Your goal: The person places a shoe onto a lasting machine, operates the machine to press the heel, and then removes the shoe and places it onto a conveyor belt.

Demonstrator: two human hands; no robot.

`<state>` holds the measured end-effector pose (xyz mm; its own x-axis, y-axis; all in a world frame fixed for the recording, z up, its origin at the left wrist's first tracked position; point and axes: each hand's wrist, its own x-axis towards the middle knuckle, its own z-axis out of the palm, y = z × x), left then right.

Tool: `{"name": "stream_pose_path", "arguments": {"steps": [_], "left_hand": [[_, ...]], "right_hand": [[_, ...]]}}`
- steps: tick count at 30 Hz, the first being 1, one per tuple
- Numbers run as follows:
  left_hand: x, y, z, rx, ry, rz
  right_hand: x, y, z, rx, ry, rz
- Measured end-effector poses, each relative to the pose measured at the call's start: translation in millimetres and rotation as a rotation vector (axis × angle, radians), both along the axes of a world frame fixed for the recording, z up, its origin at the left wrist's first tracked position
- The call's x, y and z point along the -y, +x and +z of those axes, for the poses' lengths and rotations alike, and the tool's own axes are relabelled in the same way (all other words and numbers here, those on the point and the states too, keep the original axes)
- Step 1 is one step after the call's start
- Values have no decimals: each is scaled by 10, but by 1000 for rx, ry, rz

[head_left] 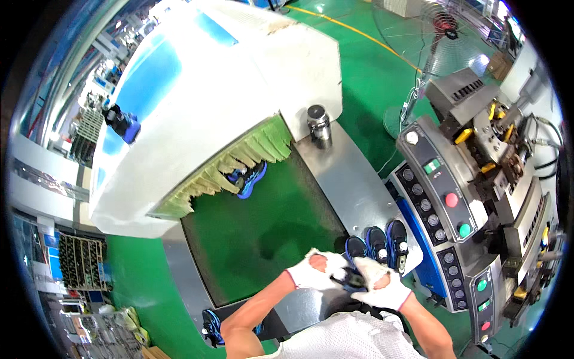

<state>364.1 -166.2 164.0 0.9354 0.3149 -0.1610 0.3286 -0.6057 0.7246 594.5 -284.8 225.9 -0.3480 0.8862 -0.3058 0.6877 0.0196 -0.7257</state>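
Both hands gloved in worn white gloves, meeting at about 6 o'clock in the head view. Left hand (312, 272) closed on one end of a dark blue-and-black shoe (348, 279); right hand (379, 281) wrapped over the other end, fingers curled on it. Shoe held between the two hands, just above the near end of the steel side shelf (353, 179), mostly hidden by the gloves.

At 1 o'clock of the hands, touching or just beside them: three more dark shoes with white insoles standing in a row on the steel shelf (378, 242), toes pointing away. Shelf running toward 12 o'clock along the right side of a green conveyor belt (263, 227).

On the belt, at 11 o'clock of the hands, a blue shoe (248, 178) lying half under the fringe of pale green curtain strips (233, 161) at the mouth of a large white tunnel housing (227, 96). Steel flask (318, 125) upright on the far end of the shelf, beside the housing.

At 7 o'clock, another blue shoe (212, 326) at the near left corner of the conveyor frame, partly hidden by the left forearm.

At 3 o'clock, grey control panel (439, 191) with dials and red and green buttons; pressing machine with yellow parts (496, 143) behind it. Pedestal fan (445, 36) at 1 o'clock on the green floor.
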Motion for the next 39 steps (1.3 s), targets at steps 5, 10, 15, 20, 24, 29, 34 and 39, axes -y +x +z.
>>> {"name": "stream_pose_path", "arguments": {"steps": [5,10,15,20,24,29,34,39], "left_hand": [[-42,1100,790,23,29,-291],[-39,2213,1394,342,314,-80],[-26,3272,1657,563,289,175],[-281,4651,1471,567,347,-32],[-623,5740,1020,407,421,-96],[-959,6723,368,259,561,77],[-931,7308,194,189,552,170],[-1142,7399,645,154,519,197]], "right_hand": [[481,493,-242,-276,57,-367],[1086,1359,210,-688,-296,-783],[1900,2025,278,-1411,-235,-1130],[2286,2459,471,-1662,252,-1253],[2375,2682,670,-1668,256,-1326],[2432,2778,666,-1770,348,-1359],[2649,2742,413,-1581,296,-1439],[2635,2734,401,-1308,198,-1585]]}}
